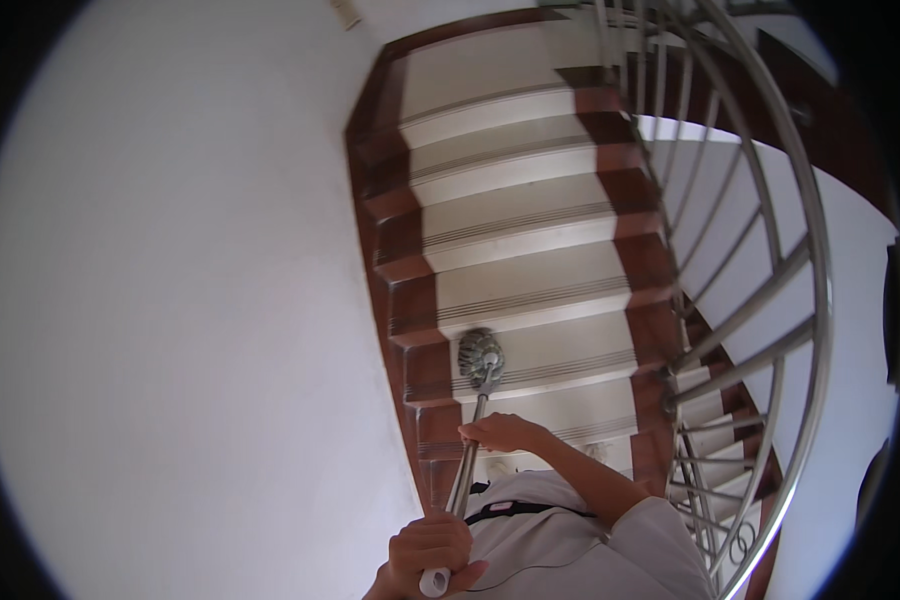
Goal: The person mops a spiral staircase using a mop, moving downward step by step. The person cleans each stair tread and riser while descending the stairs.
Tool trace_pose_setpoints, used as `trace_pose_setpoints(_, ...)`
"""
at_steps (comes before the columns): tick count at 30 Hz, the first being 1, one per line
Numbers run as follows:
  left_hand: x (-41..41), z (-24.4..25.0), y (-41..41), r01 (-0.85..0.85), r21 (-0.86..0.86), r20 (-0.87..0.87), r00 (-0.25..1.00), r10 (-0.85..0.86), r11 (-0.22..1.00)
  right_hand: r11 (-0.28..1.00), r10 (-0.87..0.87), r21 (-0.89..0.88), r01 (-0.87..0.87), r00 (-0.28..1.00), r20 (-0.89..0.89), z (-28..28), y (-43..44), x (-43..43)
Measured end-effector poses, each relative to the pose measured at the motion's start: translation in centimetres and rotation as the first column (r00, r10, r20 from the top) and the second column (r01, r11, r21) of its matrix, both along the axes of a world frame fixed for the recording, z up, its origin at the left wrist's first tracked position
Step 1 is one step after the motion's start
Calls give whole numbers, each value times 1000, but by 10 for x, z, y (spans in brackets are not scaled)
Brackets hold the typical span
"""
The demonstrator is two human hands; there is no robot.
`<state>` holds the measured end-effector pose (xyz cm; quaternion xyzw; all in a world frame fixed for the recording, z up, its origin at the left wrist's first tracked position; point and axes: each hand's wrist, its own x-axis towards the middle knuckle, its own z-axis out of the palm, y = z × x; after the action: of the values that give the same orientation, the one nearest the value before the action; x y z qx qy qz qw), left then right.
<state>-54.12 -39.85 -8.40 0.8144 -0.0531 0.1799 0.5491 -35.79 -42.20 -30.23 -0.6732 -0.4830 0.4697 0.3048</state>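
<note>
A mop with a metal pole (461,480) slants across the steps in front of me. My left hand (429,551) is wrapped around the pole near its white end cap (434,583). Farther down, my right hand (504,432) grips the same pole. The mop's round head of grey strands (474,352) rests on a cream stair tread (555,345), close to the tread's left border. Dark grooved lines run along the front edge of that tread.
A white wall (195,300) stands to the left, beside reddish-brown stepped skirting (420,367). Along the right curves a metal handrail (817,255) with balusters. At the far end lies a landing (487,60). Another flight of steps (720,420) shows beyond the railing.
</note>
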Motion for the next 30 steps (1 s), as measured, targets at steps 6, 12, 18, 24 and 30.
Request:
trace_pose_setpoints(6, 64, -28, -32, 312, -121, 29, 950, -311, 942, 921, -314, -222, 321, 947, 65, -11, -128, 70)
trace_pose_setpoints(12, 99, -60, -75, 325, -211, -48, 938, -342, 922, 837, -488, -188, 515, 856, 171, -44, -226, 113)
trace_pose_setpoints(18, 93, -53, -97, 183, -211, -48, 979, -197, 960, 890, -407, -132, 436, 891, 202, -55, -229, 116)
trace_pose_setpoints(24, 43, -28, -72, -110, -334, 93, 984, 149, 936, 982, -74, -154, 107, 976, 204, 22, -156, 92)
trace_pose_setpoints(30, -19, 22, -56, -402, -223, 188, 876, 443, 888, 962, 263, -109, -250, 957, 120, 51, -34, 18)
